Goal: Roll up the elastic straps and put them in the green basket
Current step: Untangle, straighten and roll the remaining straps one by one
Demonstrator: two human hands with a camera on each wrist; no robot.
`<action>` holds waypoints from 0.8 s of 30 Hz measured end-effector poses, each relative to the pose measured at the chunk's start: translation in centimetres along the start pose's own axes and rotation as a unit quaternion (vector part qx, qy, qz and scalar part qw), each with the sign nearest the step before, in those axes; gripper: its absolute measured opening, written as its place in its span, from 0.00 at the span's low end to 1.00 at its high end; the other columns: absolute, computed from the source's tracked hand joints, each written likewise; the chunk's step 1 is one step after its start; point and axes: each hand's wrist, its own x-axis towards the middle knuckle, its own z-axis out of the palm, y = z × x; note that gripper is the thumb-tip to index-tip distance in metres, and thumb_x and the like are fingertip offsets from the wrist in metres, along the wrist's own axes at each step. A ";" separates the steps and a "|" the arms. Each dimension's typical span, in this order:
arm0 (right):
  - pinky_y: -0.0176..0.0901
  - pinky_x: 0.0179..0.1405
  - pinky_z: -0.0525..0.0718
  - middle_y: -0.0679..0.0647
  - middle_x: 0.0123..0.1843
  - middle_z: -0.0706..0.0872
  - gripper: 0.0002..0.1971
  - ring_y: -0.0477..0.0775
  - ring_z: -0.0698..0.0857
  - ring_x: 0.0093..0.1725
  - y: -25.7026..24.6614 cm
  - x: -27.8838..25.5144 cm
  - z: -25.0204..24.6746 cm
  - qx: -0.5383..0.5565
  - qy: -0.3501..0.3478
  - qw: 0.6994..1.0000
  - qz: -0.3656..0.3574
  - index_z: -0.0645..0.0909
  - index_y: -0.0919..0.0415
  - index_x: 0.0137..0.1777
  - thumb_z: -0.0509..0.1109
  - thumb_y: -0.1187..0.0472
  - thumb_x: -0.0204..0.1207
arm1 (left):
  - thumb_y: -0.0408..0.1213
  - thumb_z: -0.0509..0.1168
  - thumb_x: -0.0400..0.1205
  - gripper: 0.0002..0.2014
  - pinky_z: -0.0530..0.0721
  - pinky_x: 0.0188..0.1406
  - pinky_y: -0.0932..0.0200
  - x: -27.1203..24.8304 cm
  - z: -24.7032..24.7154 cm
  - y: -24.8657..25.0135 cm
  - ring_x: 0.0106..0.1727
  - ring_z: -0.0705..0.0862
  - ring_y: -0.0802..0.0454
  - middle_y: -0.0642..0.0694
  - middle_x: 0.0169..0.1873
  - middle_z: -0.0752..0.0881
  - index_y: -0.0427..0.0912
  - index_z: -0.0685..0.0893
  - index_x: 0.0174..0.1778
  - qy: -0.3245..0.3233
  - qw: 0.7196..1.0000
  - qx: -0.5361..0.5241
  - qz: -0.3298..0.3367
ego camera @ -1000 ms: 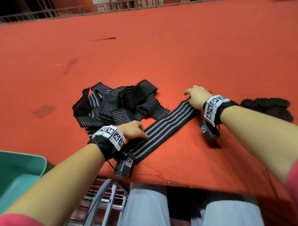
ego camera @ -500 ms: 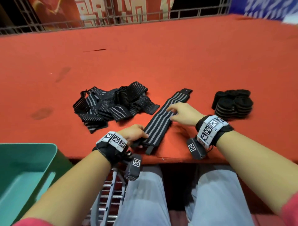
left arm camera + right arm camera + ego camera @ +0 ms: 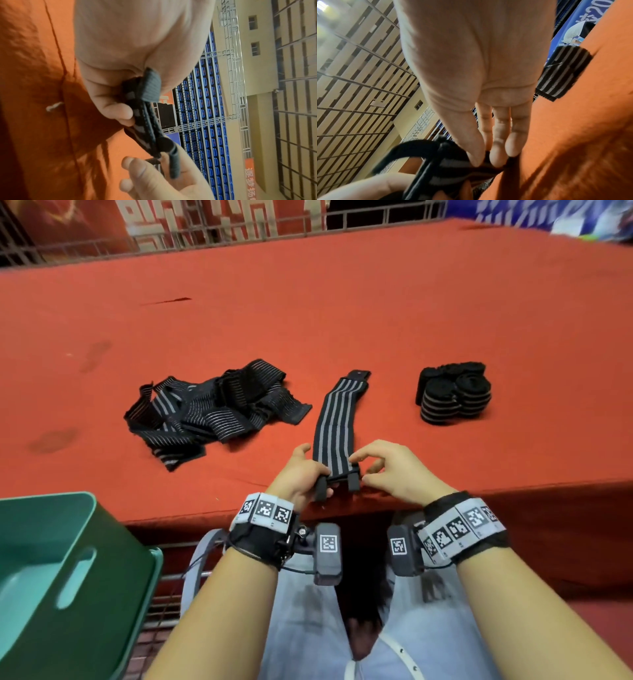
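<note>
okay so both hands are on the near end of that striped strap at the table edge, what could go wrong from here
1. The left hand and right hand pinch the near end of the flat black-and-grey striped elastic strap right at the edge of the red cloth-covered table; a slip could drop that end off the edge.
2. The strap bends slightly along its length, so the roll may wind crooked.
3. The green plastic basket sits below table level, so a loosely carried roll might unwind.

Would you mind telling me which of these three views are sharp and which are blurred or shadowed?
Head view: mostly sharp on the flat grey-striped black elastic strap, with wide-angle bending of the red table edges. Left wrist view: the left hand is soft, the strap's end smeared. Right wrist view: the right hand is blurred, casting dark finger shadows on the red cloth.
</note>
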 end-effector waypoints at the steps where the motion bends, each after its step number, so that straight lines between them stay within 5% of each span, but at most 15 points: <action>1: 0.26 0.37 0.78 0.43 0.55 0.83 0.21 0.48 0.84 0.41 0.0 -0.5 0.1 0.012 0.015 1.000 -0.010 0.87 0.46 0.52 0.76 0.74 0.68 | 0.19 0.58 0.83 0.32 0.81 0.18 0.59 -0.1 0.4 -0.3 0.37 0.84 0.44 0.33 0.59 0.84 0.51 0.62 0.80 0.001 1.000 -0.008 0.007; 5: 0.27 0.41 0.78 0.48 0.51 0.85 0.16 0.47 0.82 0.40 0.1 -1.8 0.3 0.032 0.047 0.998 -0.040 0.91 0.57 0.46 0.74 0.79 0.68 | 0.18 0.57 0.83 0.25 0.81 0.19 0.58 -0.5 2.2 -1.5 0.34 0.83 0.43 0.28 0.57 0.81 0.45 0.71 0.72 0.010 0.999 -0.038 0.012; 9: 0.25 0.42 0.75 0.49 0.46 0.85 0.14 0.37 0.82 0.40 0.6 -2.9 -0.8 0.029 0.064 0.997 -0.038 0.91 0.60 0.46 0.73 0.79 0.69 | 0.20 0.57 0.84 0.19 0.81 0.20 0.59 -1.3 4.0 -2.2 0.29 0.83 0.47 0.34 0.48 0.83 0.42 0.73 0.68 -0.009 0.998 -0.057 0.019; 13: 0.41 0.41 0.83 0.49 0.42 0.87 0.12 0.42 0.83 0.35 1.3 -3.7 -1.5 0.032 0.063 0.997 0.007 0.89 0.53 0.42 0.79 0.72 0.69 | 0.32 0.60 0.87 0.08 0.77 0.19 0.62 -1.8 3.4 -2.9 0.32 0.82 0.49 0.45 0.41 0.84 0.42 0.81 0.58 0.009 0.998 0.025 0.062; 18: 0.42 0.38 0.86 0.49 0.40 0.88 0.08 0.43 0.85 0.32 1.3 -4.3 -0.8 0.059 0.050 0.996 0.042 0.89 0.53 0.41 0.79 0.68 0.71 | 0.17 0.57 0.75 0.19 0.76 0.22 0.62 -2.4 1.7 -3.3 0.28 0.79 0.53 0.47 0.37 0.85 0.45 0.86 0.45 0.002 0.980 0.132 0.150; 24: 0.47 0.35 0.89 0.56 0.36 0.90 0.07 0.52 0.90 0.33 1.5 -4.3 0.0 0.103 0.062 0.990 0.074 0.88 0.56 0.47 0.78 0.69 0.74 | 0.16 0.65 0.73 0.19 0.82 0.33 0.57 -2.3 0.6 -3.6 0.31 0.79 0.52 0.38 0.40 0.86 0.44 0.87 0.49 -0.069 0.958 0.186 0.206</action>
